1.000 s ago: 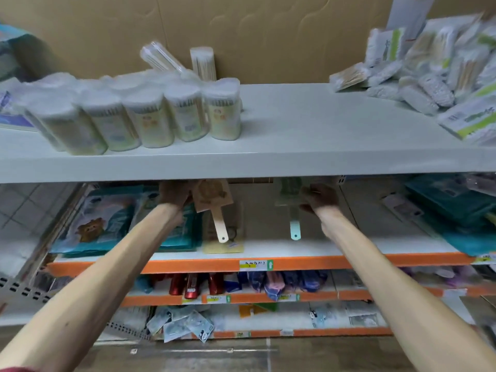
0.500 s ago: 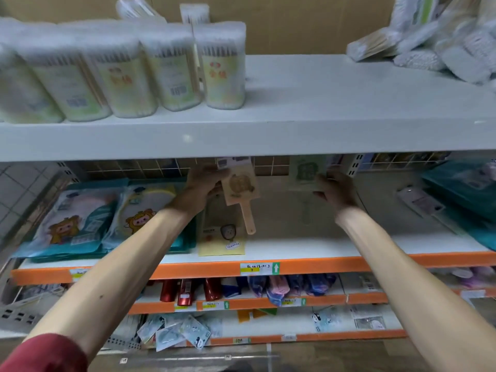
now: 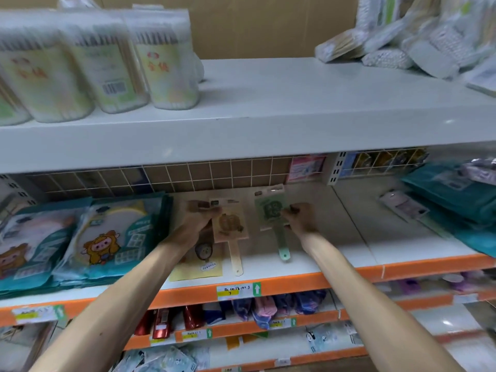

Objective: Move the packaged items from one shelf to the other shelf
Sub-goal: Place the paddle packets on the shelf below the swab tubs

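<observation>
Both hands have sunk from just under the white upper shelf toward the board of the orange-edged middle shelf. The left hand pinches the top of a tan card-backed paddle brush pack with a brown animal print, and the right hand pinches the side of a pale green card-backed paddle brush pack. Each pack's handle points back toward the person, and I cannot tell whether the tips touch the board. Such narrow pinches on thin card look risky, since either pack could swing or slip out on the way up. The tan handle lies over a flat yellow paper pack below the left hand and could drag it off the front edge. Above the left hand, clear round tubs of cotton swabs stand close to the upper shelf's lip, where a careless lift might topple them. Teal cartoon-printed bags lie left of the left hand and more teal flat packs well right of the right hand. Loose plastic bags of swabs are piled above the right hand. A white wire grid backs the middle shelf beyond both hands, a brown board wall rises behind the upper one, and red tubes fill a lower shelf beneath the forearms.
</observation>
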